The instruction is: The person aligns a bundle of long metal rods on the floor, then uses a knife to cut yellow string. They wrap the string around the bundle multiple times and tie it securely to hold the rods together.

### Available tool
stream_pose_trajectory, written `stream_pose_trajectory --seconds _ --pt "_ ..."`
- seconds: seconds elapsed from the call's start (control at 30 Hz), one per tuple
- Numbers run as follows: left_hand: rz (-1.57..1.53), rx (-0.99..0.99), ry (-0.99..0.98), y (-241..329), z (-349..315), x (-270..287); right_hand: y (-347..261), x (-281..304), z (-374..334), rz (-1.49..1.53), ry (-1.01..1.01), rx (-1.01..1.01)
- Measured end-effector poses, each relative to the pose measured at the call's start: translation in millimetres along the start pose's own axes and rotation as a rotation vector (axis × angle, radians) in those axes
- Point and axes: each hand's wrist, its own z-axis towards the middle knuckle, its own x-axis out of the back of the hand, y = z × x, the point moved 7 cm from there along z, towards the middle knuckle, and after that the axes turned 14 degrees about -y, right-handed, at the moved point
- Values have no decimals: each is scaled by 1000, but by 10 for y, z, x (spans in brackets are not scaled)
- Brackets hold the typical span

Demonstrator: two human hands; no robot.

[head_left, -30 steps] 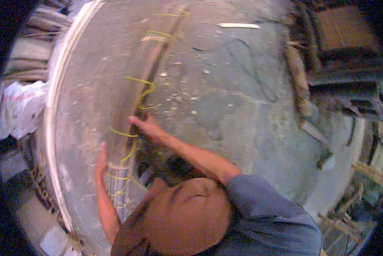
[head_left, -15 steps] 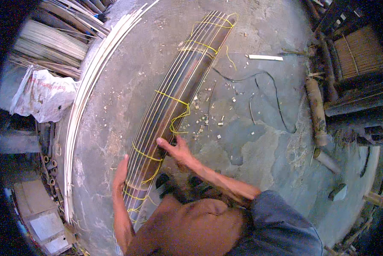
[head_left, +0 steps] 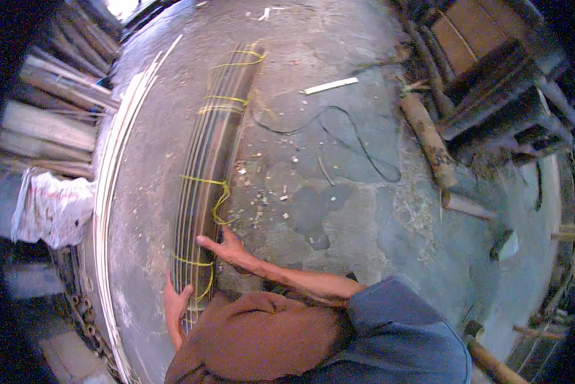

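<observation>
Bundle (head_left: 205,144) tied round, yellow cord (head_left: 223,191) loose beyond right hand (head_left: 230,248).
It and left hand (head_left: 176,306) rest against the sides; grip unclear.

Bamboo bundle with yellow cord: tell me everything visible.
The bamboo bundle is long, dark brown, with thin pale strips along it and yellow cord tied across, loose loops at right. It slants across the concrete floor, far end rightward; the body hides its near end. The left hand is at its left edge, the right hand at its right, thumbs over it.
</observation>
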Motion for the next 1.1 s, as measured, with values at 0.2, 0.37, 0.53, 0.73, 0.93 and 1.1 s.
stream_pose_trajectory --seconds 0.2,0.37,0.53,0.73,0.93,1.1 --pt "6 -48 60 288 -267 65 -1093 1688 -655 -819 206 341" --pt "-13 -92 49 335 -163 78 -1569 4478 -2108 -2021 1074 -447" --pt "-2 -101 60 268 -96 113 -1281 5829 -2878 -1463 1044 -866" --pt "81 -9 -8 563 -185 177 -1127 5505 -2785 -1496 870 -523" --pt "183 8 34 373 -258 210 -883 3321 -1983 -1418 271 -119" --pt "159 -9 53 372 -250 206 -318 1886 -601 -1303 -104 10"
